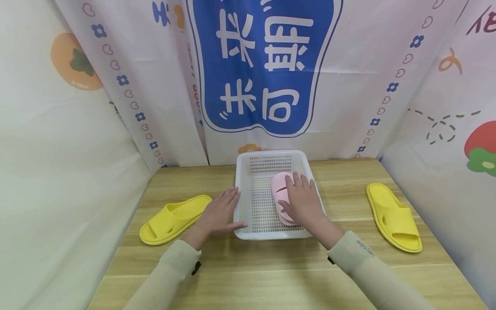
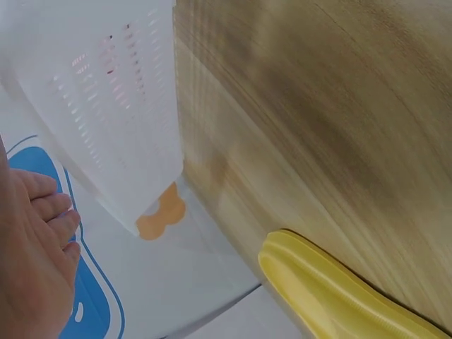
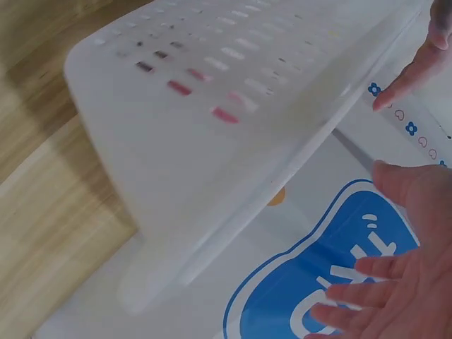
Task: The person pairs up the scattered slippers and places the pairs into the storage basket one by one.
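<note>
A white plastic basket (image 1: pixel 271 236) with slotted walls stands at the table's back edge. Inside it, toward the right, lies a pink slipper (image 1: pixel 281 196). My right hand (image 1: pixel 304 202) is over the slipper in the head view, fingers spread and covering part of it. In the right wrist view that hand appears above the basket's rim, palm bare and fingers extended. By the left rim is my left hand (image 1: pixel 221 213), its fingers straight and the thumb reaching toward the near left corner. The left wrist view shows its bare palm (image 2: pixel 35 247) beside the basket wall (image 2: pixel 106 92).
One yellow slipper (image 1: pixel 174 220) lies left of the basket, partly behind the left hand. Another yellow slipper (image 1: pixel 393 217) lies near the table's right edge. Printed cloth (image 1: pixel 348 51) hangs behind the wooden table (image 1: pixel 255 275) and along both sides.
</note>
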Available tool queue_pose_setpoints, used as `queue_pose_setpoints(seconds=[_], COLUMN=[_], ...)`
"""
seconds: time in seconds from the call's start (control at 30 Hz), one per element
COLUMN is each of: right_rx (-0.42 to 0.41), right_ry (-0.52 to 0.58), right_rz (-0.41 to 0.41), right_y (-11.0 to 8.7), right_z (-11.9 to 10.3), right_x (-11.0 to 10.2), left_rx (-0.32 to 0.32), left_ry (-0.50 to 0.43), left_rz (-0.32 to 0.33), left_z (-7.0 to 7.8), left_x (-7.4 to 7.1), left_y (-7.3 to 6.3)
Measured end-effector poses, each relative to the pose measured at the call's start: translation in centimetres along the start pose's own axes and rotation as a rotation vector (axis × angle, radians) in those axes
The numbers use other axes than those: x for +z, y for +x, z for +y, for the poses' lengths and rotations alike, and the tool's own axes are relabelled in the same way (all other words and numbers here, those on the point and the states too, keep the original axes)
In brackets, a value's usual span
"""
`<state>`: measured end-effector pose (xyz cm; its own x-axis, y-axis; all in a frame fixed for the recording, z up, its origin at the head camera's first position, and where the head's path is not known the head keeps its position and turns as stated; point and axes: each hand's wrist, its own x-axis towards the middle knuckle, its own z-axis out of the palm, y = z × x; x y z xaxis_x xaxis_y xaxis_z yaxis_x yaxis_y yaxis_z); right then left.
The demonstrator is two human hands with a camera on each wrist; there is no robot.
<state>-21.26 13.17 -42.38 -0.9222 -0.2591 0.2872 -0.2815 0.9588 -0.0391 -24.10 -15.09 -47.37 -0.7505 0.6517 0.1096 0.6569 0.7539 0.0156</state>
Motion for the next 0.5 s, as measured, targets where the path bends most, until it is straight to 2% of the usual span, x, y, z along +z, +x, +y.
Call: queue_pose_setpoints(seconds=[0.2, 0.5], right_rx=[-0.088, -0.153], right_ry=[0.007, 0.079], right_rz=[0.037, 0.080], right_y=[-0.7, -2.0], right_z=[1.6, 4.0], right_x=[-0.1, 0.0], left_rx=[0.022, 0.026], left_ry=[0.020, 0.067], left_rz=[0.009, 0.066], left_z=[-0.2, -1.0], left_x=[-0.7, -1.7], left_y=[-0.3, -0.8])
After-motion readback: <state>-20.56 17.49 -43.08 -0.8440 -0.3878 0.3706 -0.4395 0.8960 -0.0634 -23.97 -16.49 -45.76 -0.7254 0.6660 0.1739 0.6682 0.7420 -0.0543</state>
